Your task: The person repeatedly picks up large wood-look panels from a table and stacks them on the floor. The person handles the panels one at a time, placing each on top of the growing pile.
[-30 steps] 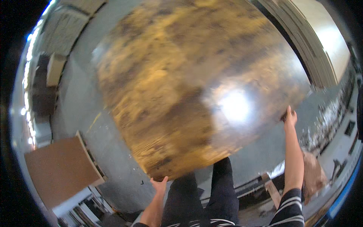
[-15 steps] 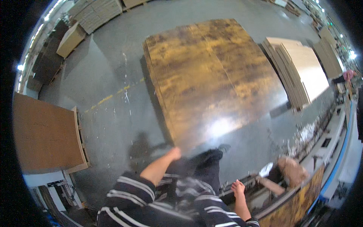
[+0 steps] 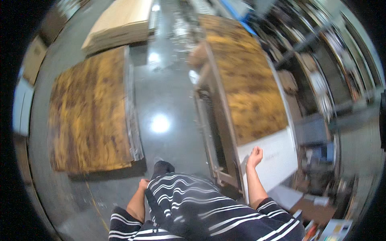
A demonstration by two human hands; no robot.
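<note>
My right hand [image 3: 255, 156] hovers by the white end of the workbench [image 3: 266, 162], its fingers curled in and nothing visible between them. Beyond that white part, a long brown and yellow wood-grain panel [image 3: 246, 80] lies along the bench. My left hand [image 3: 144, 183] hangs low at my side against my striped shirt, small and blurred, so its fingers cannot be made out. Ahead and to the left of it, a low stack of wood-grain panels [image 3: 90, 114] rests near the floor.
A pale board stack [image 3: 118, 24] stands at the far left, beyond the wood-grain stack. Grey floor [image 3: 169, 108] runs between that stack and the bench. Shelving with assorted items [image 3: 321, 76] lines the right side. A brown paper bundle [image 3: 198, 55] sits beside the bench.
My view has swung round to the right. The wood-grain stack, formerly ahead, now lies left, and the bench has come up on my right. Both hands have moved along with my body.
</note>
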